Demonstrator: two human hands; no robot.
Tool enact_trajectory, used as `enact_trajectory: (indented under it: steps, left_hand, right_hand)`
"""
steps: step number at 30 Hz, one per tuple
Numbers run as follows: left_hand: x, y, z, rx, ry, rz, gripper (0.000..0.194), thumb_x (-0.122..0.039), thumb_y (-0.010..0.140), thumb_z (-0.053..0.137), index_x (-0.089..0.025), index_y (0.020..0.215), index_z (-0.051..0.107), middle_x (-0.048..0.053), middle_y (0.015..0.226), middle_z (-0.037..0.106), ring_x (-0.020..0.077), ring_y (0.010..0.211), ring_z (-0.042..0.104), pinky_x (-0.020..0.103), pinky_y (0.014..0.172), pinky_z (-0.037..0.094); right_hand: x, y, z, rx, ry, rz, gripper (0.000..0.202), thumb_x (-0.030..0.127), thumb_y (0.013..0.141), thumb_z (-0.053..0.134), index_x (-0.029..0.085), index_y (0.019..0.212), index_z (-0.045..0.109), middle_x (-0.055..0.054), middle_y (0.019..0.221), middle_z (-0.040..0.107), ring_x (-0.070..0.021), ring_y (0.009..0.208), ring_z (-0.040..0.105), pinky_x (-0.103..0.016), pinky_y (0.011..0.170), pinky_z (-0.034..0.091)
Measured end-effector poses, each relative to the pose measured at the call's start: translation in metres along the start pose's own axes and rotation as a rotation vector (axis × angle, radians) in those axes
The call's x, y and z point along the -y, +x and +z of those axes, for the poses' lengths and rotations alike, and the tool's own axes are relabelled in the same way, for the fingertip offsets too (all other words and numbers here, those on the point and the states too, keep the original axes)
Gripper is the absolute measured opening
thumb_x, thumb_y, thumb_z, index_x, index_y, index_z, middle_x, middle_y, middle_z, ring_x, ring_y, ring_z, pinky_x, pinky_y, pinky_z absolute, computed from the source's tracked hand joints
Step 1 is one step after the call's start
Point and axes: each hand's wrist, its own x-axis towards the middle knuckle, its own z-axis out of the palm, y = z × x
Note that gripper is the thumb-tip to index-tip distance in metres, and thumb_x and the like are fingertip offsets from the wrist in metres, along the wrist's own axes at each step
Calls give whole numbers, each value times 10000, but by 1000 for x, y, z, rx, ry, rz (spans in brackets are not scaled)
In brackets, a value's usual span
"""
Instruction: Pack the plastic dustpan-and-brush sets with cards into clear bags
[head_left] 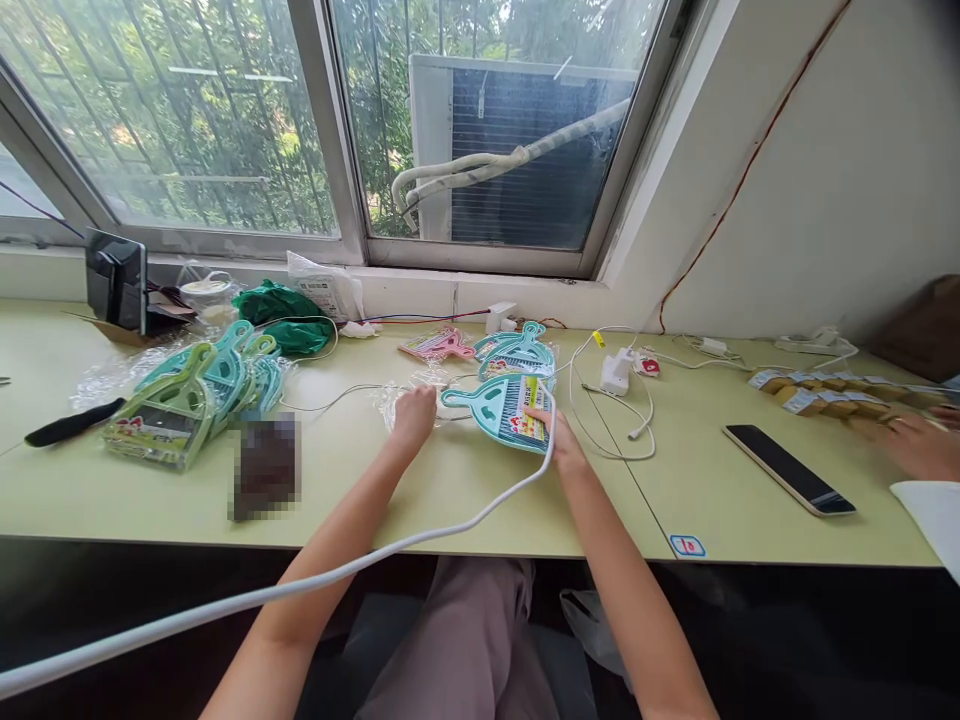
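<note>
A teal dustpan-and-brush set (504, 410) with a colourful label lies just above the table, its handle pointing left. My right hand (559, 438) grips its wide end, thumb on the label. To the left of the handle, my left hand (415, 412) is closed like a fist beside crumpled clear plastic (388, 402); what it holds, if anything, is hidden. Behind the held set are more teal sets (519, 352) and a pink one (437, 343).
A pile of green and teal sets (176, 405), a black-handled knife (73, 423) and a blurred dark object (266, 468) are at left. White cables and a charger (616, 371) sit right of centre. Farther right are a phone (789, 470) and another person's hand (919, 445) by yellowish packets.
</note>
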Motion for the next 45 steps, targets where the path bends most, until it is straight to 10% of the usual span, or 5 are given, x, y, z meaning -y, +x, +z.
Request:
enact_trajectory:
  steps: [9, 21, 27, 38, 45]
  left_hand:
    - [14, 7, -1, -133, -138, -117, 242, -244, 932, 432, -175, 985, 658, 94, 1005, 680, 235, 902, 628, 317, 761, 452]
    - [13, 9, 8, -226, -14, 92, 292, -14, 845, 417, -181, 988, 609, 110, 1067, 581, 250, 1017, 533, 319, 732, 422]
    - [12, 7, 19, -42, 90, 315, 257, -81, 859, 433, -163, 870, 677, 137, 993, 582, 264, 1015, 505, 379, 861, 389]
    - [5, 0, 33, 108, 16, 178, 556, -563, 886, 444, -219, 1321, 492, 165, 1463, 368, 390, 1370, 257, 646, 1063, 172]
    - [-2, -5, 17, 170, 21, 152, 392, -430, 939, 396, -224, 1235, 550, 155, 1535, 259, 354, 1404, 237, 612, 1076, 203]
  right_hand:
    - [6, -20, 12, 159, -35, 51, 255, 136, 690, 711, 151, 936, 645, -61, 829, 745, -216, 682, 707, -319, 604, 609]
    - [-8, -8, 7, -73, 30, 20, 319, 71, 711, 651, 160, 1017, 630, -57, 851, 745, -228, 758, 717, -358, 679, 622]
    - [-3, -13, 8, -80, -2, 18, 302, 96, 713, 659, 144, 1011, 643, -74, 866, 745, -236, 755, 717, -360, 682, 619]
    - [-4, -15, 16, -25, 52, -20, 229, 128, 691, 675, 169, 913, 636, -40, 833, 740, -214, 732, 714, -325, 664, 613]
    - [-11, -7, 13, -112, 39, 24, 267, 61, 674, 646, 156, 923, 644, -40, 786, 739, -211, 673, 706, -352, 639, 616]
